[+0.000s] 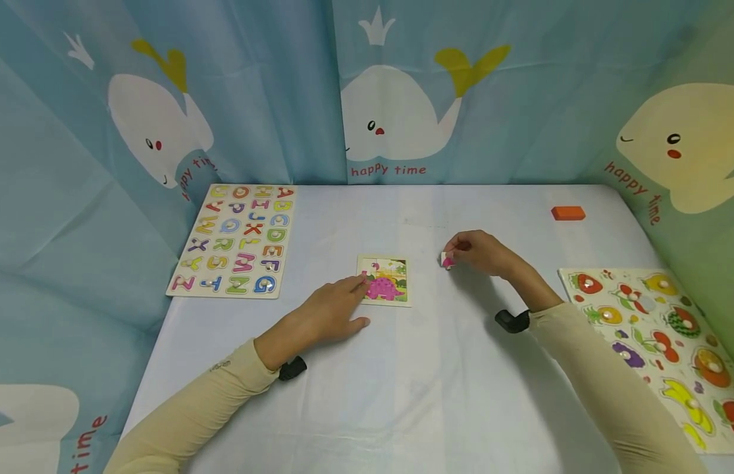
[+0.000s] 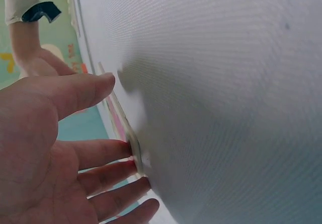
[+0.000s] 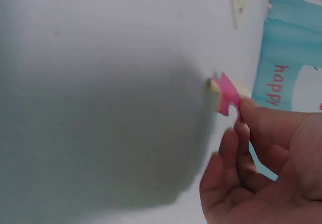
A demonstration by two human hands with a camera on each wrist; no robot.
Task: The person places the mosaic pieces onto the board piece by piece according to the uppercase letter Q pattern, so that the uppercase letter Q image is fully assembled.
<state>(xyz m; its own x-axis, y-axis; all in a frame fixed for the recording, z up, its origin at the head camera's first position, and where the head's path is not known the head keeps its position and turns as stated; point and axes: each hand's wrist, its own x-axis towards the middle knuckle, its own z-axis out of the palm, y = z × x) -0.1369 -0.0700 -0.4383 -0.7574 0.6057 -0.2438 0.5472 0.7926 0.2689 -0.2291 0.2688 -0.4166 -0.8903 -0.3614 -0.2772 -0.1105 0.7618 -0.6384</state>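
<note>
A small square dinosaur jigsaw puzzle [image 1: 386,288] lies flat mid-table, showing a pink dinosaur among green and yellow scenery. My left hand [image 1: 334,308] rests at its left side, fingers extended with the tips on the edge and the thumb spread apart. In the left wrist view those straight fingers touch the puzzle's pale rim [image 2: 135,148]. To the right of the puzzle, my right hand [image 1: 484,253] pinches a pink and white jigsaw piece [image 3: 229,94] between thumb and fingertips. The piece is tilted, close over the tabletop.
An alphabet peg board [image 1: 227,289] lies at the back left. On the right is a fruit peg board [image 1: 624,382], partly overlapped by my right sleeve. An orange block [image 1: 568,213] sits near the back right. Whale-print curtains [image 1: 272,99] border the table.
</note>
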